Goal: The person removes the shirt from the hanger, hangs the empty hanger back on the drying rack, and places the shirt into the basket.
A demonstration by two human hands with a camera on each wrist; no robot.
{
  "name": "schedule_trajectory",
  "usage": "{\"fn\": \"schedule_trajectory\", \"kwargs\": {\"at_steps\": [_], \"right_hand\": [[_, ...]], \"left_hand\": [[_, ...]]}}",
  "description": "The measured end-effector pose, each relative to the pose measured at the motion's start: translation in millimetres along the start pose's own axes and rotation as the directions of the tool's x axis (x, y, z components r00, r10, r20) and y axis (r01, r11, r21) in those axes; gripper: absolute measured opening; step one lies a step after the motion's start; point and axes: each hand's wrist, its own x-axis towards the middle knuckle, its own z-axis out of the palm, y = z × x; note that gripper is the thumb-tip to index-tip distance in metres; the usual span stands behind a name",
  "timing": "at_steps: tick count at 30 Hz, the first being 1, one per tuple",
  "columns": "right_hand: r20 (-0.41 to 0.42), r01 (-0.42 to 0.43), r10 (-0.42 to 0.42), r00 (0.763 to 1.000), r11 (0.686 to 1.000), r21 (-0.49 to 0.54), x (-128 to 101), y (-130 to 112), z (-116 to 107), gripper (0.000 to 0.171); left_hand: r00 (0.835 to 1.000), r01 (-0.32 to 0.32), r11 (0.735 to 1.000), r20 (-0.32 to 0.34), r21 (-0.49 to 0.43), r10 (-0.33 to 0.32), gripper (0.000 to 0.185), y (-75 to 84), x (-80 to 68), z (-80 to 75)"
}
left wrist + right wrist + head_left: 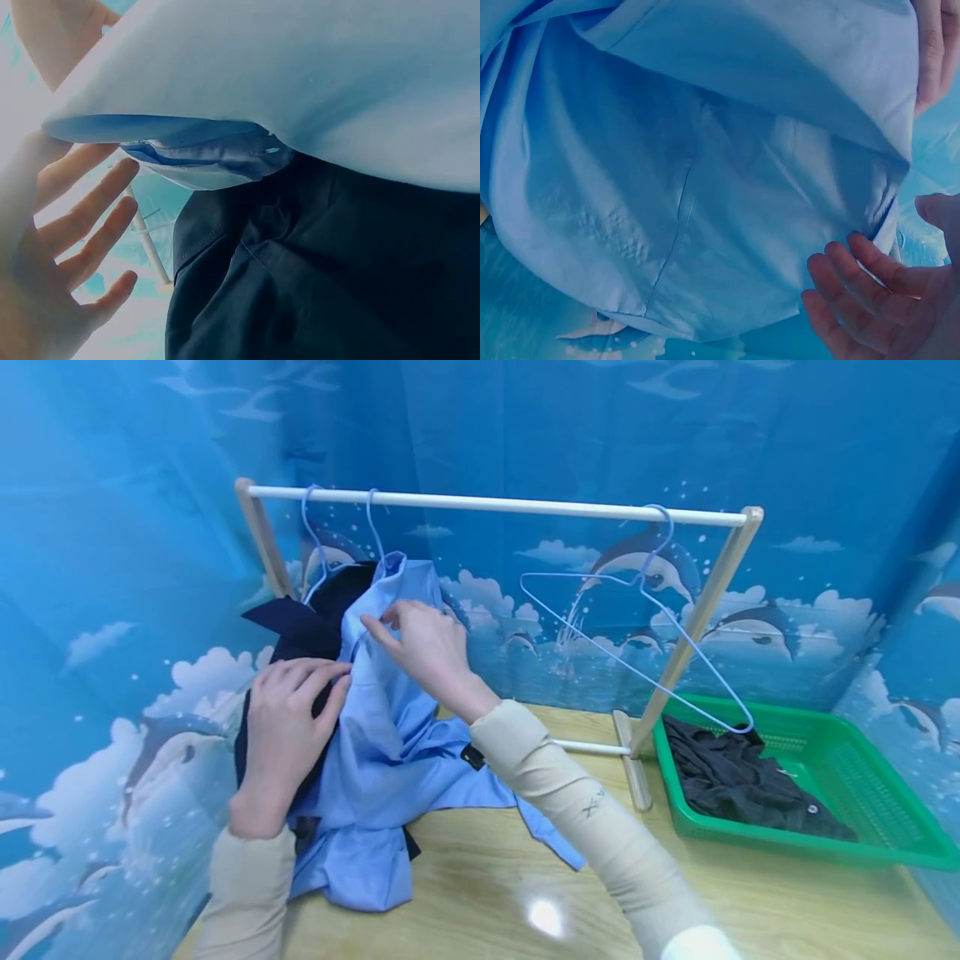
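A light blue shirt (375,693) hangs by its collar from a blue hanger (375,531) at the left of a rack. My left hand (288,718) is at the shirt's front edge, its fingertips touching the cloth. Spread, nearly straight fingers (82,217) show in the left wrist view, beside the shirt and dark cloth. Higher up, near the collar, my right hand (427,643) is held over the shirt. In the right wrist view its loosely bent fingers (855,289) lie at the shirt's edge, with the thumb apart.
Behind the shirt, a dark garment (288,627) hangs on another hanger (307,539). A bare hanger (637,581) is on the right of the white rail (480,503). A green basket (885,760) with dark clothing (742,777) stands right of the rack on the wooden table (480,893).
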Motion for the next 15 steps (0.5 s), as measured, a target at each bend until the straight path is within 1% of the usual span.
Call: {"fn": "schedule_trajectory", "kwargs": {"at_steps": [3, 7, 15], "right_hand": [[0.005, -0.028, 0.028, 1.000, 0.999, -0.033, 3.6, -6.3, 4.2, 0.044], [-0.022, -0.047, 0.046, 0.999, 0.997, -0.057, 5.4, -11.9, 9.7, 0.040], [-0.033, -0.073, 0.074, 0.997, 0.997, 0.011, 4.6, -13.5, 13.6, 0.036]], "left_hand": [[1.000, 0.006, 1.000, 0.009, -0.006, -0.005, 0.022, 1.7, -0.2, 1.7], [1.000, 0.011, 1.000, 0.017, -0.007, -0.011, 0.022, 3.1, -0.8, 3.5], [0.999, 0.006, 1.000, 0.032, -0.015, -0.006, 0.021, 5.4, -2.9, 4.6]]}}
